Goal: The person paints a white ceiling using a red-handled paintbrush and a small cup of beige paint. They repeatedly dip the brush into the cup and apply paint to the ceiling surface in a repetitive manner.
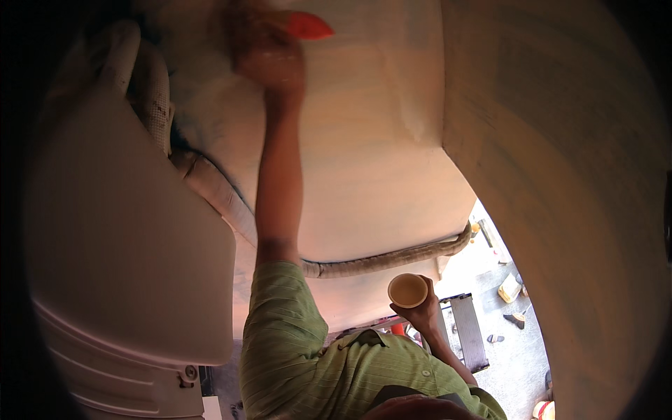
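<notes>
My left hand (269,59), blurred, is raised to the upper part of the pale, patchy surface (364,189), its fingers closed on a red, flat tool (310,26); whether the tool touches the surface I cannot tell. Lower down, my right hand (424,315) grips a round cream cup (408,291) by its side, the open top facing up. A wrapped pipe (392,255) runs along the bottom of the surface and up to the left, where pale hoses (157,105) hang beside a smooth white casing (133,245).
A large mottled panel (553,175) fills the right side. Below, a narrow step platform (467,329) stands above a bright floor (511,350), where a yellowish container (509,288) and several small scattered items lie.
</notes>
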{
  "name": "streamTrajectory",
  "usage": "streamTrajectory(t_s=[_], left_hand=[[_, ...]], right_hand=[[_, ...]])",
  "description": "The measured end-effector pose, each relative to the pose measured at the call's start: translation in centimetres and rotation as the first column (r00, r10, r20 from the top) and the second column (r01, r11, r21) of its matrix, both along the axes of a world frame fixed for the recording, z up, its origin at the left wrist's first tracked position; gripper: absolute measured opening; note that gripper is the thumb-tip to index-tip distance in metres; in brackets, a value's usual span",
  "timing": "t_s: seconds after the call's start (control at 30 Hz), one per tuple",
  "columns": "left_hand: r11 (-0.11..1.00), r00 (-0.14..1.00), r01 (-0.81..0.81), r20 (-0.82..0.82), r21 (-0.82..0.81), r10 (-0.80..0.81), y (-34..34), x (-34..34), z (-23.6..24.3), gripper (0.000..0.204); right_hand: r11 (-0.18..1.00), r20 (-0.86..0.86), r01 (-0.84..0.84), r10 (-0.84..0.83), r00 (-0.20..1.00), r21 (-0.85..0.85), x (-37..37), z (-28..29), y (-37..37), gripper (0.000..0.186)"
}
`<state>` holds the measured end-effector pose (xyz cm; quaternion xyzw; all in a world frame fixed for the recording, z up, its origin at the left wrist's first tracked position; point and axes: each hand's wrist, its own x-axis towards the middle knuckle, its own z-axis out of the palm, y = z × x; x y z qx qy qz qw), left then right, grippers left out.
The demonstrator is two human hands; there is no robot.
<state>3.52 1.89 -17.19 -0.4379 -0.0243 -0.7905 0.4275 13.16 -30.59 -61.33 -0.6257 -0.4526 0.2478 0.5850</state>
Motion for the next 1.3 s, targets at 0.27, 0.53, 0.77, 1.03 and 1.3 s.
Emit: streamTrajectory(t_s=[0.27, 0.53, 0.77, 1.03, 1.3], left_hand=[[0.608, 0.627, 0.669, -0.115, -0.427, -0.771, -5.6, 10.3, -3.2, 0.029], [0.187, 0.377, 0.581, 0.058, -0.792, -0.925, -9.9, 1.8, -10.5, 0.013], [-0.246, 0.067, -0.125, 0.239, -0.961, -0.969, -18.1, -4.7, -19.5, 0.023], [0.055, -0.041, -0.535, -0.039, -0.843, -0.998, -18.2, -0.5, -25.5, 0.024], [0.172, -0.189, -0.602, -0.07, -0.78, -0.979, -18.0, 2.7, -28.7, 0.022]], right_hand=[[0.998, 0.039, 0.036, -0.039, 0.999, 0.06, 0.9, 0.3, -0.1, 0.084], [0.995, 0.005, 0.086, -0.086, 0.996, 0.05, 1.1, 1.0, 0.2, 0.088], [0.988, 0.002, 0.061, -0.062, 0.998, 0.144, 1.1, 2.6, 0.4, 0.087], [0.99, -0.031, 0.119, -0.117, 0.993, 0.075, 0.6, 3.0, -1.1, 0.093], [0.96, -0.005, 0.277, -0.278, 0.961, 0.048, 0.7, 2.6, -3.0, 0.094]])
